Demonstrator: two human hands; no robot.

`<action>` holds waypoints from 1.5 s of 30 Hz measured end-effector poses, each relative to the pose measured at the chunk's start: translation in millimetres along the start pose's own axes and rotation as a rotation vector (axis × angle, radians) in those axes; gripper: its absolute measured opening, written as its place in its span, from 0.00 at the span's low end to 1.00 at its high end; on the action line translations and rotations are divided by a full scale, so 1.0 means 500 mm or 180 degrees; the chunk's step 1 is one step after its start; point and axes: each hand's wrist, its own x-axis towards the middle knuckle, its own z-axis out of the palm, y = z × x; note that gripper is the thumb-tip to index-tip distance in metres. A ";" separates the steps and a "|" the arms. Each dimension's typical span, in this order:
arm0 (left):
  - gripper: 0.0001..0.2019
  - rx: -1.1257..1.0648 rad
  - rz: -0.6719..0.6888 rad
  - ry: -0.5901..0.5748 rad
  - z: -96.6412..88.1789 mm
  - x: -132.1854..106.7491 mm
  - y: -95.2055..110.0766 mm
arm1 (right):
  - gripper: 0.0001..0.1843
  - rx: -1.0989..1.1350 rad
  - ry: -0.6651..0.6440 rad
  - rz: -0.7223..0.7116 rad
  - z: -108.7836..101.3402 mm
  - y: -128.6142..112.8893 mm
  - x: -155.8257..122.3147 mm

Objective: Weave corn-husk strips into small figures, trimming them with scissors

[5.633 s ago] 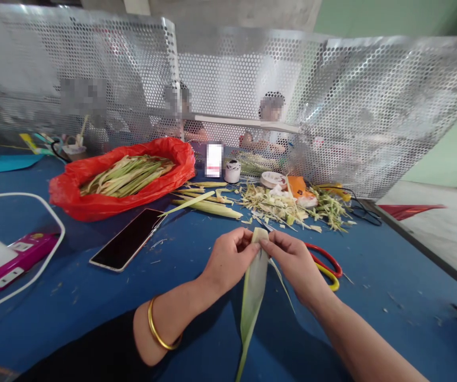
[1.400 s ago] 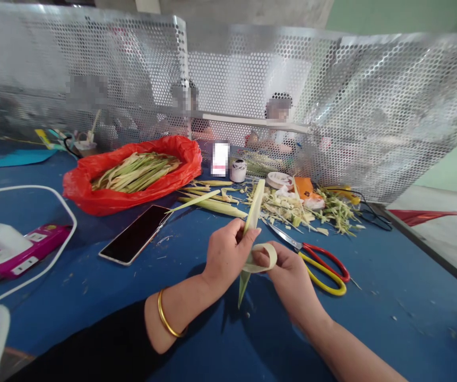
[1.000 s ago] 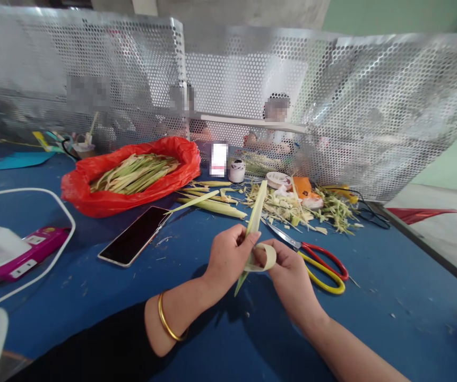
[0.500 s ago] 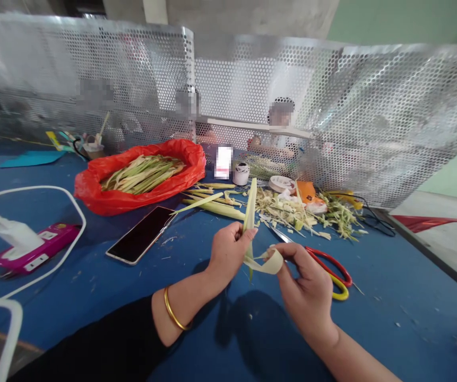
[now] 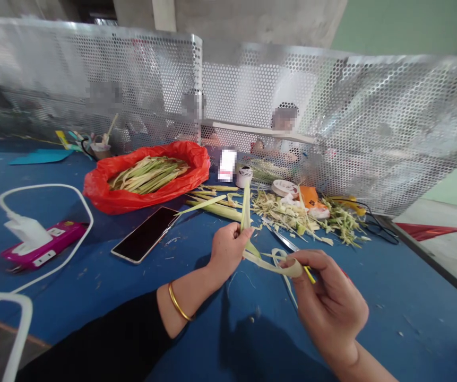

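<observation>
Head camera: above the smooth blue table surface, short of the pale shredded plant scraps near its far edge, a long pale-green leaf is clamped between left-hand thumb and fingers, apparently for steadiness. A thin cream curled strip, spanning both hands, is pinched by the right hand, probably for control; whether leaf and strip are joined cannot be told.

Even, moderate light, soft shadow on the blue table, glare on the perforated screen, wide-angle edge distortion.
</observation>
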 end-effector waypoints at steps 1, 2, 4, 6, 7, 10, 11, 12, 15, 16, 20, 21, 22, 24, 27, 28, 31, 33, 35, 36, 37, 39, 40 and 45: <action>0.16 -0.0015 0.0000 -0.0010 -0.001 0.002 -0.001 | 0.06 0.0030 0.0005 0.0007 -0.001 0.000 -0.001; 0.16 -0.0024 0.0003 -0.0017 -0.001 0.003 -0.003 | 0.06 0.0070 0.0008 0.0015 -0.002 -0.001 -0.002; 0.16 -0.0031 -0.0005 0.0000 -0.003 0.008 -0.008 | 0.06 0.0201 0.0074 0.0050 -0.005 -0.008 -0.002; 0.17 -0.0029 -0.0039 0.0058 -0.004 0.013 -0.014 | 0.06 0.0451 0.0209 0.0068 -0.009 -0.021 0.004; 0.17 -0.0029 -0.0066 0.0092 -0.005 0.015 -0.016 | 0.06 0.0626 0.0325 0.0073 -0.011 -0.028 0.010; 0.17 -0.0056 -0.0154 0.0141 -0.006 0.020 -0.021 | 0.02 0.1198 0.0750 0.0358 -0.018 -0.035 0.039; 0.17 -0.0073 -0.0180 0.0143 -0.006 0.021 -0.021 | 0.02 0.1344 0.0806 0.0611 -0.022 -0.028 0.051; 0.17 -0.0094 -0.0202 0.0137 -0.006 0.021 -0.020 | 0.03 0.1401 0.0716 0.0933 -0.025 -0.015 0.063; 0.17 -0.0176 -0.0248 0.0074 -0.006 0.017 -0.013 | 0.03 0.0700 -0.0883 0.1864 -0.037 0.046 0.090; 0.17 -0.0206 -0.0259 0.0034 -0.006 0.014 -0.010 | 0.07 0.0014 -0.1659 0.1930 -0.041 0.069 0.094; 0.16 -0.0336 -0.0314 -0.0151 -0.002 0.001 0.002 | 0.12 -0.1368 -0.2374 0.1725 -0.053 0.124 0.089; 0.16 -0.0379 -0.0328 -0.0202 -0.001 -0.004 0.006 | 0.10 -0.1426 -0.2246 0.1644 -0.053 0.126 0.088; 0.16 -0.0425 -0.0337 -0.0249 0.001 -0.010 0.009 | 0.08 -0.1483 -0.2105 0.1514 -0.052 0.123 0.088; 0.17 -0.0600 -0.0379 -0.0447 0.006 -0.024 0.016 | 0.02 -0.1389 -0.1762 0.1228 -0.045 0.110 0.090; 0.18 -0.0809 -0.0386 -0.0895 0.014 -0.050 0.026 | 0.10 -0.0350 -0.1390 0.1344 -0.025 0.088 0.094; 0.18 -0.0809 -0.0355 -0.1062 0.016 -0.058 0.029 | 0.13 0.0147 -0.1329 0.1597 -0.018 0.083 0.093; 0.18 -0.0607 -0.0200 -0.1531 0.020 -0.075 0.038 | 0.16 0.1193 -0.0980 0.2239 -0.001 0.074 0.088; 0.18 -0.0547 -0.0213 -0.1598 0.019 -0.077 0.044 | 0.16 0.1427 -0.0788 0.2383 0.005 0.071 0.084; 0.18 -0.0657 -0.0342 -0.1322 0.017 -0.071 0.048 | 0.16 0.1487 -0.0912 0.2442 0.008 0.067 0.079; 0.18 -0.0732 -0.0398 -0.1117 0.016 -0.067 0.050 | 0.16 0.1495 -0.1109 0.2463 0.010 0.063 0.076; 0.18 -0.0795 -0.0430 -0.0949 0.014 -0.062 0.050 | 0.16 0.1501 -0.1328 0.2468 0.012 0.060 0.073; 0.18 -0.0884 -0.0473 -0.0874 0.011 -0.056 0.050 | 0.15 0.1521 -0.1686 0.2452 0.018 0.053 0.065; 0.18 -0.0947 -0.0512 -0.0928 0.010 -0.054 0.050 | 0.15 0.1541 -0.1786 0.2429 0.021 0.049 0.061; 0.17 -0.1382 -0.0843 -0.1011 0.010 -0.054 0.043 | 0.13 0.1734 -0.1674 0.2522 0.027 0.043 0.052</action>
